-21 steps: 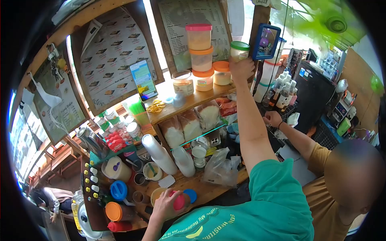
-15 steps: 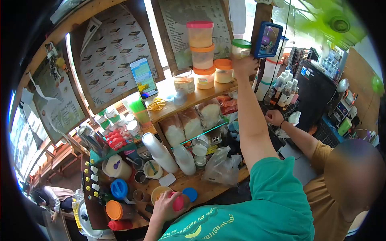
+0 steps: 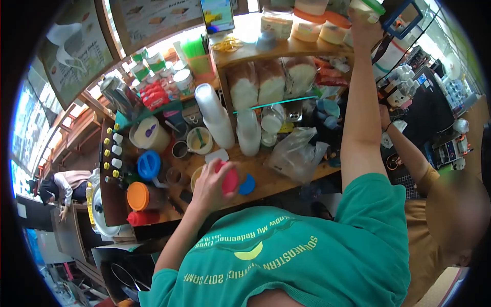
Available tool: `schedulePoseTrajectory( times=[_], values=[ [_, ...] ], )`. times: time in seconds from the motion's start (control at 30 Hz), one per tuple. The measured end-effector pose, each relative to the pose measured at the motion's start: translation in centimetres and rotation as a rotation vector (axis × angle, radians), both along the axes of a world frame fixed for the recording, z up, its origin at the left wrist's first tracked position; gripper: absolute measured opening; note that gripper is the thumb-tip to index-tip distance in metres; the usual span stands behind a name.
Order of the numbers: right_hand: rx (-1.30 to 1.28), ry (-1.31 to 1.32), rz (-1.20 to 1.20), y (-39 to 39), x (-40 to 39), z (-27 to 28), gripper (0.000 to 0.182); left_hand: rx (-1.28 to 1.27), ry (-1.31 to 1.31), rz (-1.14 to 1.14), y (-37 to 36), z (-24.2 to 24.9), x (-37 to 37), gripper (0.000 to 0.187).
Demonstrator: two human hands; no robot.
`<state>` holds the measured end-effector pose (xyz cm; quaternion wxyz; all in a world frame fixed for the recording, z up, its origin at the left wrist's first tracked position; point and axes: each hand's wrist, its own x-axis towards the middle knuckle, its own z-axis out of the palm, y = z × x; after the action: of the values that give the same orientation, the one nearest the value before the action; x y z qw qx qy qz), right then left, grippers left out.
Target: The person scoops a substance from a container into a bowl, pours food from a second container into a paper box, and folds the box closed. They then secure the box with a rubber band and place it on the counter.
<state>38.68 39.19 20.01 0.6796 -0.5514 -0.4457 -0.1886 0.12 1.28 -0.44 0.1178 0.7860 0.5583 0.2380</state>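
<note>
Fingers of my left hand (image 3: 210, 187) are wrapped round a pink-red lid (image 3: 228, 180) above the wooden counter. A light tub (image 3: 196, 177) is partly hidden behind that hand, and a blue lid (image 3: 247, 184) lies just to its right. My right hand (image 3: 366, 29), at the end of the outstretched arm, grips a jar with a green lid (image 3: 369, 6) at the right end of the upper shelf. Orange-lidded tubs (image 3: 308, 25) stand beside it.
Stacked clear cups (image 3: 214, 115), a plastic bag (image 3: 296, 153) and a blue-lidded pitcher (image 3: 149, 165) stand on the counter. Bagged bread (image 3: 271, 82) sits under the shelf (image 3: 286, 48). A co-worker in a brown shirt (image 3: 422, 240) is close at the right, one arm reaching forward.
The view has tilted down. My left hand has lifted the pink-red lid slightly, and my right hand now has the green-lidded jar tilted.
</note>
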Motion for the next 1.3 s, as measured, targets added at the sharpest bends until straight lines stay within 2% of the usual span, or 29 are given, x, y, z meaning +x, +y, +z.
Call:
schedulePoseTrajectory(
  times=[0.07, 0.13, 0.2, 0.23, 0.27, 0.3, 0.37, 0.4, 0.47, 0.5, 0.57, 0.63, 0.7, 0.8, 0.9, 0.97, 1.03, 1.07, 1.1, 1.17, 1.23, 1.27, 1.3],
  values=[
    [0.085, -0.095, 0.124, -0.4, 1.4, -1.2, 0.041, -0.038, -0.042, -0.03, 1.6, -0.3, 0.7, 0.072],
    [0.043, -0.066, 0.169, -2.0, 0.3, -2.1, 0.04, -0.068, -0.088, -0.067, 2.0, -1.4, 1.8, 0.072],
    [0.01, -0.008, 0.255, -3.3, -0.2, -1.2, 0.04, -0.09, -0.169, -0.216, 3.4, -3.4, 3.6, 0.074],
    [0.01, -0.14, 0.246, -1.2, 2.1, -2.0, 0.051, -0.092, -0.124, -0.241, 3.7, -4.4, 4.6, 0.071],
    [0.063, -0.203, 0.169, 0.2, 3.0, -3.4, 0.05, -0.065, -0.127, -0.264, 4.2, -5.6, 5.6, 0.071],
    [0.114, -0.264, 0.092, 1.0, 3.4, -3.5, 0.049, -0.024, -0.043, -0.271, 4.7, -6.9, 6.5, 0.07],
    [0.092, -0.202, 0.325, -3.9, 1.3, -2.2, 0.05, 0.036, 0.079, -0.257, 5.8, -8.9, 8.0, 0.066],
    [0.112, -0.207, 0.308, -5.4, 0.8, -2.0, 0.05, 0.058, 0.081, -0.271, 6.3, -10.2, 8.5, 0.066],
    [0.069, -0.166, 0.353, -7.4, 0.5, -2.7, 0.054, 0.089, 0.244, -0.207, 7.4, -12.7, 9.5, 0.059],
    [0.082, -0.171, 0.34, -8.2, 0.6, -3.4, 0.054, 0.074, 0.285, -0.187, 7.7, -13.5, 10.1, 0.047],
    [0.01, -0.177, 0.214, -9.5, 1.2, -5.3, 0.059, 0.049, 0.355, -0.174, 8.5, -16.2, 10.6, 0.042],
    [-0.079, -0.09, 0.191, -10.9, 2.3, -8.0, 0.062, 0.025, 0.426, -0.159, 8.9, -18.8, 10.6, 0.037],
    [-0.129, 0.035, 0.312, -14.0, 2.8, -9.7, 0.061, 0.065, 0.426, -0.184, 9.0, -20.7, 10.0, 0.028],
    [-0.089, 0.098, 0.436, -17.3, 4.6, -13.7, 0.058, 0.143, 0.532, -0.141, 9.5, -20.1, 10.3, 0.023],
    [-0.121, 0.214, 0.5, -21.9, 5.4, -15.9, 0.058, -0.238, 0.469, -0.33, 11.4, -2.2, 14.7, 0.023],
    [-0.146, 0.269, 0.531, -24.5, 5.8, -16.9, 0.059, 0.027, 0.07, -0.385, 13.2, 8.6, 18.0, 0.028],
    [-0.168, 0.345, 0.591, -26.4, 6.0, -17.7, 0.061, 0.407, -0.106, -0.393, 17.8, 14.6, 21.8, 0.024],
    [-0.158, 0.342, 0.589, -27.3, 6.0, -17.9, 0.061, 0.581, -0.142, -0.346, 19.9, 16.9, 24.0, 0.024],
    [-0.13, 0.395, 0.615, -28.0, 5.8, -17.9, 0.06, 0.584, -0.103, -0.375, 23.0, 18.6, 25.7, 0.024],
    [-0.061, 0.492, 0.681, -28.8, 5.9, -18.6, 0.055, 0.759, 0.007, -0.327, 28.8, 20.6, 29.7, 0.029],
    [-0.088, 0.504, 0.643, -29.4, 6.9, -19.9, 0.054, 0.817, 0.234, -0.183, 33.7, 21.2, 32.4, 0.037],
    [-0.123, 0.524, 0.61, -29.8, 7.4, -20.3, 0.053, 0.826, 0.226, -0.188, 35.2, 21.3, 33.0, 0.037],
    [-0.107, 0.54, 0.626, -30.4, 7.5, -20.0, 0.051, 0.723, 0.266, -0.094, 36.5, 21.5, 33.2, 0.041]
  ],
)
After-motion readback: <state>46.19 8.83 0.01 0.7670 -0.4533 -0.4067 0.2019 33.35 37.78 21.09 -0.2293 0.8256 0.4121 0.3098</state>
